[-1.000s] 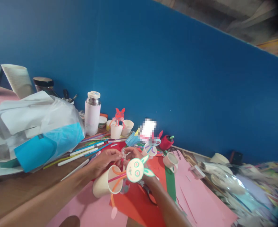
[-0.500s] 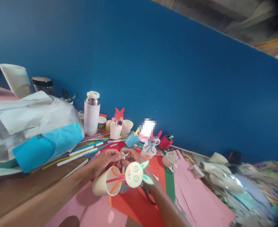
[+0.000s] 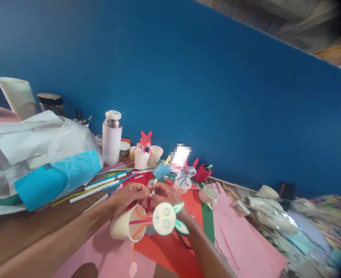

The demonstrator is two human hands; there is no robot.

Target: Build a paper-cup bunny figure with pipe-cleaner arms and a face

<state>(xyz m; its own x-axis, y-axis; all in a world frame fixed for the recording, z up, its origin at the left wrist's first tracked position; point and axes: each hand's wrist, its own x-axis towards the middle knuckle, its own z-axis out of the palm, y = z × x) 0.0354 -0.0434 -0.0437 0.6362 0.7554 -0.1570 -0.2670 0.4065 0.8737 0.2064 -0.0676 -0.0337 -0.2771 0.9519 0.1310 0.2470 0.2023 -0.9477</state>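
Note:
My left hand (image 3: 131,196) and my right hand (image 3: 168,194) meet fingertip to fingertip, both pinching a small white strip (image 3: 154,187). Just below them a white paper cup (image 3: 120,226) lies tilted, mouth to the right. Out of it, on a dark pink stick, comes a round paper rabbit face (image 3: 163,219) with green-edged ears, overlapping my right wrist. Orange strips stick out of the cup too, one ending in a pink oval (image 3: 133,269). A roll of tape (image 3: 151,182) seems to lie behind my fingertips, partly covered.
Pens (image 3: 100,190) and coloured sticks lie to the left beside a plastic bag (image 3: 43,154). A white flask (image 3: 112,141), a cup with a red paper figure (image 3: 142,160) and a mug (image 3: 207,195) stand behind. Red paper (image 3: 158,251) and pink paper (image 3: 240,235) cover the table.
The white strip between my fingers now stands up straighter and shows more clearly. The tilted cup has shifted slightly left and the rabbit face slightly down.

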